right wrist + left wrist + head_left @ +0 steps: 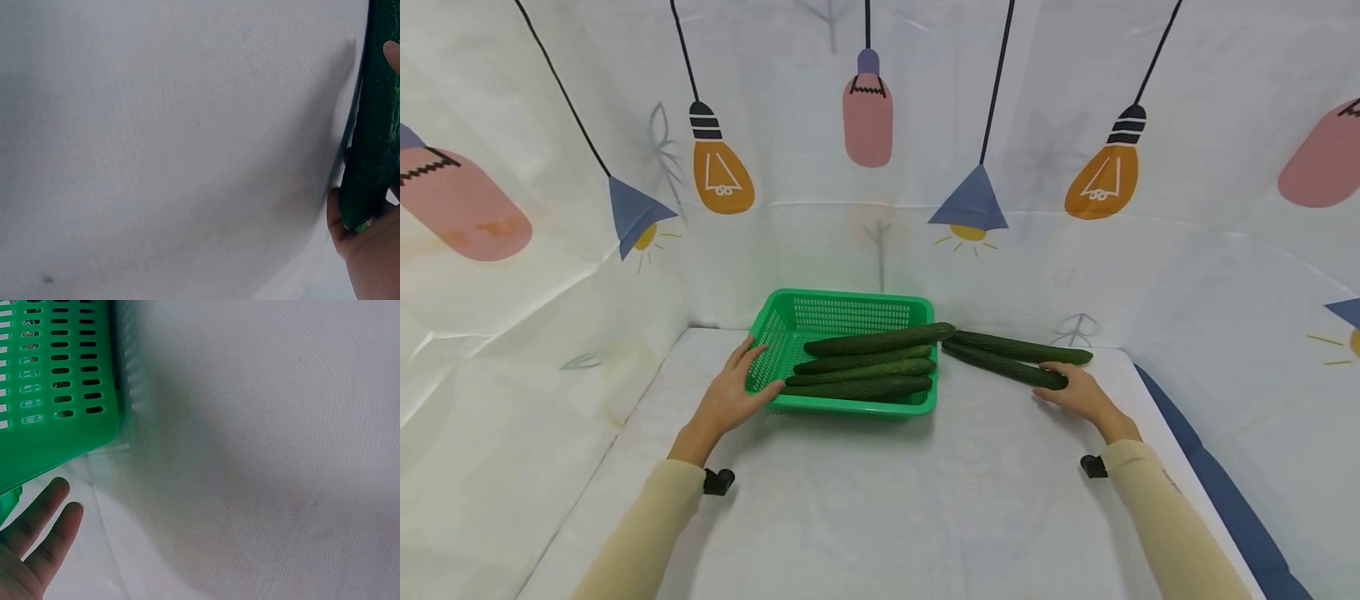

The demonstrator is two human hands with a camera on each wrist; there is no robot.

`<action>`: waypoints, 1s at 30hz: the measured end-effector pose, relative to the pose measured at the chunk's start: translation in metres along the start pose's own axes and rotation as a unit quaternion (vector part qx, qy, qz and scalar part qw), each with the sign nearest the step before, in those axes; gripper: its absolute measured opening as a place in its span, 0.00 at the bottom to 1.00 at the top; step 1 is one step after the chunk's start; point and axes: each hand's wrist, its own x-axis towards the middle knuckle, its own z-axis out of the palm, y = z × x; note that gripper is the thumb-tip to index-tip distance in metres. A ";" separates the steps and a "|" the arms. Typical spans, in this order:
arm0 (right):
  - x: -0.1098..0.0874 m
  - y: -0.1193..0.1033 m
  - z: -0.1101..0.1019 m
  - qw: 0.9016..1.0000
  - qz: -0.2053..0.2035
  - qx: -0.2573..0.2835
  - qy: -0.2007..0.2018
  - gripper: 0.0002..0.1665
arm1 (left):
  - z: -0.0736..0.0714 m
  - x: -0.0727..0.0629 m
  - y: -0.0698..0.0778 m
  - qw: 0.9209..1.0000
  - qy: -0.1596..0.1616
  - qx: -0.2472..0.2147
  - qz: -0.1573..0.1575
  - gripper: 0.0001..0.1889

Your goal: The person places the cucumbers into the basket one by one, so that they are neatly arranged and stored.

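My right hand [1078, 392] grips the near end of a dark green cucumber [1000, 364] lying on the table right of the basket, its thumb and fingers around it. In the right wrist view that cucumber [375, 119] runs along the right edge. Another cucumber [1022, 346] lies just behind it. My left hand [733, 400] is at the left side of the green plastic basket [850, 408], thumb by its front left corner. Two straight, spread fingers [53, 537] show in the left wrist view. Several cucumbers lie in the basket, the rearmost cucumber [880, 340] reaching over the right rim.
A white cloth covers the table [910, 517]. Behind it and to the sides hangs a white sheet [805, 242] printed with lamps and bulbs. Dark blue padding [1217, 483] runs beside the table's right edge.
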 end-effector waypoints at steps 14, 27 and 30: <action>-0.003 0.003 0.004 0.998 -0.007 0.045 0.043 0.30 | 0.000 0.001 0.002 1.000 -0.001 0.004 0.000 0.44; -0.005 -0.001 0.006 0.997 0.002 0.061 0.055 0.29 | -0.001 0.000 0.003 1.000 -0.001 0.003 0.002 0.44; -0.007 -0.002 0.006 0.997 0.001 0.056 0.058 0.29 | -0.001 -0.001 0.003 1.000 -0.002 0.003 0.002 0.44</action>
